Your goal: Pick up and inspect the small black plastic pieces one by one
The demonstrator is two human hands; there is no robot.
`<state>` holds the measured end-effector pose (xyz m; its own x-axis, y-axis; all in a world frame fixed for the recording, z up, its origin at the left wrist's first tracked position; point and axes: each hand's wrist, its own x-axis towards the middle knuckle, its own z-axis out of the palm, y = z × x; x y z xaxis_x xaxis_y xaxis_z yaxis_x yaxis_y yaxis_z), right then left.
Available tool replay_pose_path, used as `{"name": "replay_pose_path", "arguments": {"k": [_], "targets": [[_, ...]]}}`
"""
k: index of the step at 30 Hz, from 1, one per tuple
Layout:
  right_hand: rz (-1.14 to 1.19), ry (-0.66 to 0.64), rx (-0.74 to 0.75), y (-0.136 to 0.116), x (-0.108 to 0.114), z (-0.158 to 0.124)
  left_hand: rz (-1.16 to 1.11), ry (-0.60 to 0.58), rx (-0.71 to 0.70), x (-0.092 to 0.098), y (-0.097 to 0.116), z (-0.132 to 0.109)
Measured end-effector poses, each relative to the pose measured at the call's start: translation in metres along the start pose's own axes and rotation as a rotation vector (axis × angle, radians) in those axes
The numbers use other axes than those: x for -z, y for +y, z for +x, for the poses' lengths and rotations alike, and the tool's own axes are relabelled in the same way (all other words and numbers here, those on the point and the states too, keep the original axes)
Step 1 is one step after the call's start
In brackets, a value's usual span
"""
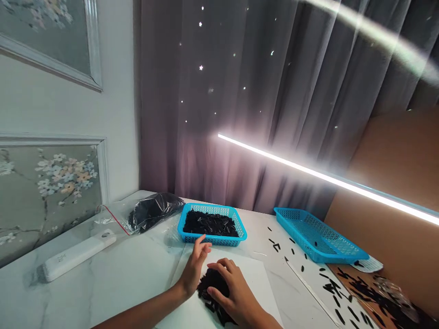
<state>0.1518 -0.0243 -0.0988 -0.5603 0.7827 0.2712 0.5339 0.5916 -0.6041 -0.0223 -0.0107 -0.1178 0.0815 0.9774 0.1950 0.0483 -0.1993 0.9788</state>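
While the right hand [236, 294] sits curled over the pile [211, 279] of small black pieces, the left hand [195, 269] stands open against the pile's left edge, fingers straight. I can't tell whether the right fingers pinch any pieces or just rest on top, because the palm hides it. The pile lies on a white sheet [255, 274] at bottom centre, between the two hands.

The sheet is on a white marble-look table [113, 283]. Left of the hands a white bar-shaped device [75, 257] lies flat near the wall. The wall carries a framed floral panel [51, 183]. Behind the table hangs a grey curtain [274, 91] with star-shaped pinholes of light. A bright light strip [325, 179] runs diagonally on the right, across the curtain and a brown board [394, 155].

Hard to read: the pieces are dark and tiny, only short strips. The near side of the pile is cut off by the right hand and the frame edge.

Containers:
- near basket [233, 238] — blue, just beyond the left fingertips, full of black pieces
- far basket [315, 233] — blue, to the right, tilted, close to bare
- clear bag [154, 211] — back left, just beside the near basket, holds more black material
- loose pieces [329, 288] are scattered on the table in front of the far basket
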Motion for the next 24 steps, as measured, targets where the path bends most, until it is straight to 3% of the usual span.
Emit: {"name": "replay_pose_path", "arguments": {"k": [4,11,19,24], "targets": [[-0.065,-0.029,0.018,-0.003,0.009,-0.004,-0.005,0.121,-0.007,0.003,0.005,-0.001],[0.05,0.041,-0.043,0.0,-0.002,-0.003,0.012,0.129,-0.024,0.0,0.017,-0.01],[0.39,0.122,-0.179,0.007,0.013,0.017,0.08,-0.007,-0.033,0.005,0.028,-0.014],[0.765,0.129,-0.449,0.001,0.02,0.033,0.314,-0.133,-0.231,0.016,0.042,-0.001]]}}
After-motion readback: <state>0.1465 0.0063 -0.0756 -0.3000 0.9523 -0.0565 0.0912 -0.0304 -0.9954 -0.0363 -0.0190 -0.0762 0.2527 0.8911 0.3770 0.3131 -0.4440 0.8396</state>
